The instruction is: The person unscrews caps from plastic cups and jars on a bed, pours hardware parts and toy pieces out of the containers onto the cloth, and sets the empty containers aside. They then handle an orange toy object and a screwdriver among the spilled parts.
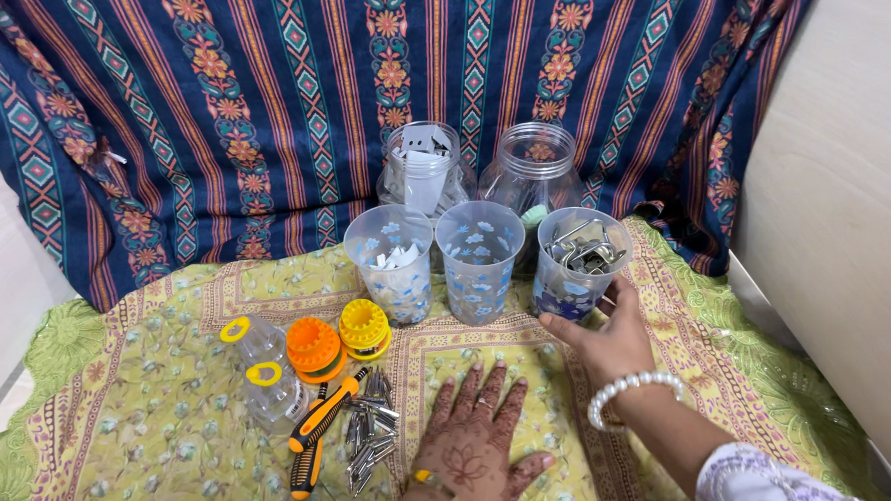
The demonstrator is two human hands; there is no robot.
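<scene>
Yellow-green floral cloth (158,408) over the worktop, striped blue fabric (272,93) behind. Left hand (478,432) flat and open on the cloth, holding nothing. Right hand (607,338) open, fingertips touching the rightmost of 3 cups (577,261), full of metal clips. Screwdrivers (320,425) and bits (369,433) just left of the left hand.

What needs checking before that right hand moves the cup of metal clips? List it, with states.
1. Right hand at the cup of metal clips: ok, fingers touch its side.
2. Grip closed round the cup: not ok, hand open.
3. Cup upright: ok.
4. Neighbouring empty cup clear of it: cannot tell, they stand very close.
5. Left hand out of the way: ok, flat on the yellow cloth.
6. Screwdriver clear of the hands: ok.
</scene>
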